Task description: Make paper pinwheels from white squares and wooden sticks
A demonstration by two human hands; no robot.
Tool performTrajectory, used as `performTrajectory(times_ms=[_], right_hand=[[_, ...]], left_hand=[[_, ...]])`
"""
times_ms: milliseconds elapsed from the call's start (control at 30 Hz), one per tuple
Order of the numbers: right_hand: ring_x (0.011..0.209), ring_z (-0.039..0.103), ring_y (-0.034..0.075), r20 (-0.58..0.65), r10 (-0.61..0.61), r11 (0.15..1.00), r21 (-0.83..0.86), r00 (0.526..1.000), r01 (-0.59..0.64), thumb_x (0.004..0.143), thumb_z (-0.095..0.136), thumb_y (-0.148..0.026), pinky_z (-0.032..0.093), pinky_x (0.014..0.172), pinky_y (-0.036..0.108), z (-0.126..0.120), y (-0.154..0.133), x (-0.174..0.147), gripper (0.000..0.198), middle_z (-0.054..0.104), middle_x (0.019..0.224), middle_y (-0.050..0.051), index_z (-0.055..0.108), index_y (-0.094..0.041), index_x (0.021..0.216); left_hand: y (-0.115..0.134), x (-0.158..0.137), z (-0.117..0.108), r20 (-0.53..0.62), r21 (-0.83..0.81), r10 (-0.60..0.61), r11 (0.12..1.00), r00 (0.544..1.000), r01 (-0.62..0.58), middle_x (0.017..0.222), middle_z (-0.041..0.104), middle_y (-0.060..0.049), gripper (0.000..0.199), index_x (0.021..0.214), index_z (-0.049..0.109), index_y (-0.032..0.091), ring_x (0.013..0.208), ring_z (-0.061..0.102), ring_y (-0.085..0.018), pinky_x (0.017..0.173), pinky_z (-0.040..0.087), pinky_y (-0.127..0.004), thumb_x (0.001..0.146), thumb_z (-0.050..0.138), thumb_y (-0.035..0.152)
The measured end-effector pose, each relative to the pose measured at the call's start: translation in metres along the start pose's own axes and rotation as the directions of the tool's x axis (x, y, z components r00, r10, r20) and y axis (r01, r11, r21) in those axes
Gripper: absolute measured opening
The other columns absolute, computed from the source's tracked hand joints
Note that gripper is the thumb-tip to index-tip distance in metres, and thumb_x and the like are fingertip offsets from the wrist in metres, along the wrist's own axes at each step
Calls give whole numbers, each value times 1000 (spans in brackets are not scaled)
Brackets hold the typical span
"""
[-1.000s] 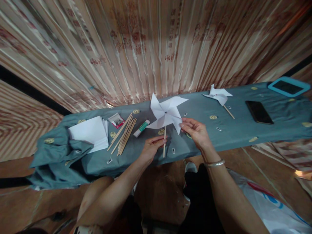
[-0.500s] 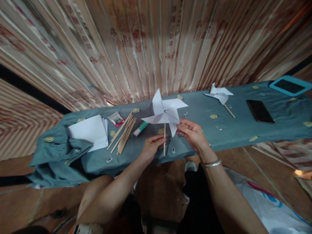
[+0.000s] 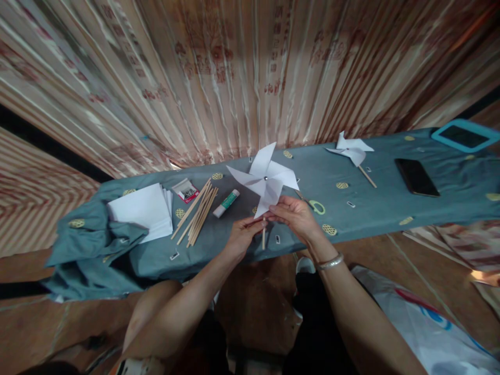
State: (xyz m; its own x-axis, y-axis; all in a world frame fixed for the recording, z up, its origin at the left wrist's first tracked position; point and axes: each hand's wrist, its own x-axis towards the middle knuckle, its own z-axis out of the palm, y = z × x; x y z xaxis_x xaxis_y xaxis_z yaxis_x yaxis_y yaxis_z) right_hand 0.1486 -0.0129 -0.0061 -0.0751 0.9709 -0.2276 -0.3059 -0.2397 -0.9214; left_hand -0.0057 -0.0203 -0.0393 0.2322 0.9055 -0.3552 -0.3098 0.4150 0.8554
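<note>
A white paper pinwheel point(image 3: 266, 178) on a thin wooden stick is held up above the table, a silver pin at its centre. My left hand point(image 3: 242, 237) is closed, pinching the stick below the blades. With fingers and thumb, my right hand point(image 3: 292, 216) grips the lower blade near its tip, close to the left fingertips. Part of the stick is hidden behind that blade and the fingers. Just beyond the right hand lie scissors with a light green handle point(image 3: 317, 207), their blades mostly covered. A green and white glue stick point(image 3: 226, 203) rests left of the pinwheel.
On the left are wooden sticks point(image 3: 199, 216), an open box of pins point(image 3: 186, 191) and stacked white paper point(image 3: 136, 205). Toward the right lie another pinwheel point(image 3: 353, 151), a black phone point(image 3: 416, 178) and a blue-framed tablet point(image 3: 439, 136). A curtain point(image 3: 242, 94) hangs behind the table.
The pinwheel's blades have turned clockwise. My right hand has moved left and slightly down with the blade, close to my left hand, uncovering the scissors. The left hand stays on the stick.
</note>
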Motion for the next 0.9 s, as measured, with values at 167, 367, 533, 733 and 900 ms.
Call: performTrajectory(times_ms=[167,367,533,733,900], right_hand=[[59,68,12,-18,6,998,-56,1000,-7,49,91,-49,54,57,23,6,1,0,45,74,67,2,68,-18,72],[43,54,8,-204,-227,967,-166,952,195,57,85,-56,44,45,22,-24,-17,0,42,68,55,0,69,-19,68],[65,65,15,-440,-466,884,-277,768,377,55,87,-47,55,66,30,-54,-25,5,37,74,74,2,72,-22,77],[76,67,19,-343,-444,882,-329,828,337,58,84,-46,54,77,36,-55,-16,9,35,74,79,3,73,-23,82],[64,62,16,-363,-405,902,-308,839,302,55,84,-45,50,64,32,-49,-13,10,32,71,68,1,72,-22,74]], left_hand=[[-1,1,-1,28,-2,11,1000,1000,-11,92,79,-9,44,85,80,17,88,70,-20,92,50,-35,49,92,39],[0,1,-4,-33,10,-17,1000,999,17,84,78,-7,42,83,80,18,72,66,-15,76,51,-29,47,93,35],[2,-1,-4,-10,23,-36,999,999,36,88,78,-8,40,80,81,18,72,65,-14,76,51,-29,46,93,35],[0,-1,-3,-5,30,-36,999,999,37,91,78,-9,43,79,80,18,73,66,-15,76,52,-30,44,94,38],[1,0,-4,-14,26,-28,999,1000,29,86,78,-8,41,80,80,18,72,67,-15,75,51,-29,46,93,36]])
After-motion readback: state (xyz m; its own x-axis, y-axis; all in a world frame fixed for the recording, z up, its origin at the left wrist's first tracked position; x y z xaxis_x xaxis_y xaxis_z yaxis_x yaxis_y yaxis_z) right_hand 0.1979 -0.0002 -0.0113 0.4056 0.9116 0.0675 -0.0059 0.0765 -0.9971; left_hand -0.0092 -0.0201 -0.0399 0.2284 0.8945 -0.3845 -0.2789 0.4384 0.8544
